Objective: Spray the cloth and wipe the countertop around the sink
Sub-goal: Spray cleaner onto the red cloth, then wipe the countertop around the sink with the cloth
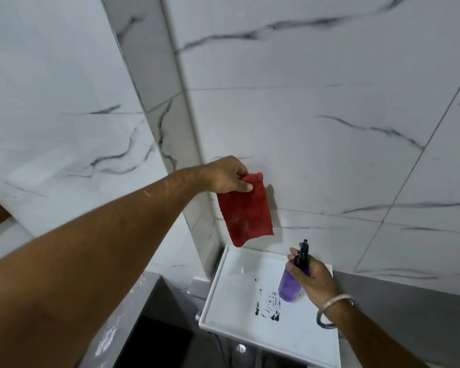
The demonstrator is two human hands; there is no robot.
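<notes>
Here, line by line:

Cloth: the red cloth (246, 211) hangs in the air in front of the marbled wall tiles (329, 115), above the far left corner of the white tray (250, 328). It is a rough, limp rectangle with a slightly fuzzy weave, pale flecks near its lower half and a curled bottom edge. It touches nothing below it.

Left hand: the left hand (227, 176) pinches the cloth's top corner between thumb and bent fingers; the arm stretches across the lower left of the view.

Spray bottle: a translucent purple spray bottle (291, 285) with a black trigger head, held tilted over the tray, nozzle end up toward the cloth but apart from it.

Right hand: the right hand (312, 280) is wrapped around the bottle's neck, fingers closed on it; whether a finger presses the trigger, I cannot tell. A silver bangle (335, 301) sits at the wrist.

Tray: shallow, white, with a raised rim; inside it only black smudged marks (270, 306) near the middle.

Surroundings: a grey ledge (128, 309) runs along the lower left, with a dark opening beside it. The forearm hides much of that side.
</notes>
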